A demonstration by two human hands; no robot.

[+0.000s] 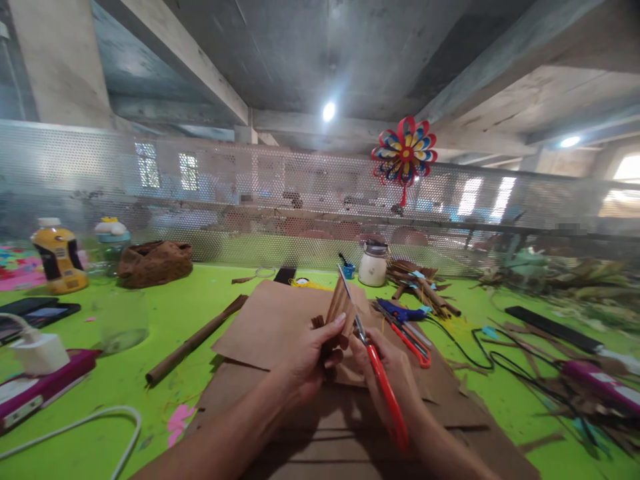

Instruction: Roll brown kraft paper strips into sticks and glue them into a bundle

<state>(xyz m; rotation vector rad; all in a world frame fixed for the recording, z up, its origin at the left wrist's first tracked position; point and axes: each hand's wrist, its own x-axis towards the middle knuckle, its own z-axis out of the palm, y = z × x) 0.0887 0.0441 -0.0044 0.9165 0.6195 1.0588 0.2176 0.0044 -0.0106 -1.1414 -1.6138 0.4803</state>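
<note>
My left hand (311, 353) is closed around a thin, brown, ribbed piece (337, 303) that looks like folded paper or dried leaf, held upright. A small bundle of darker brown strips (317, 323) shows by its fingers. My right hand (395, 373) grips red-handled scissors (383, 387), their blades pointing up and away along the right side of the ribbed piece. Whether the blades bite into it I cannot tell. Both hands are above a stack of brown paper sheets (265, 313). A blue glue gun (400, 311) and red-handled pliers (413, 347) lie right of them.
On the green table, a rolled brown tube (195, 343) lies left. A clear cup (123, 323), yellow bottle (59, 257) and purple power strip (47, 387) are farther left. A white jar (373, 264) and brown scraps (425, 287) stand behind. Black cords (493, 360) run across the right.
</note>
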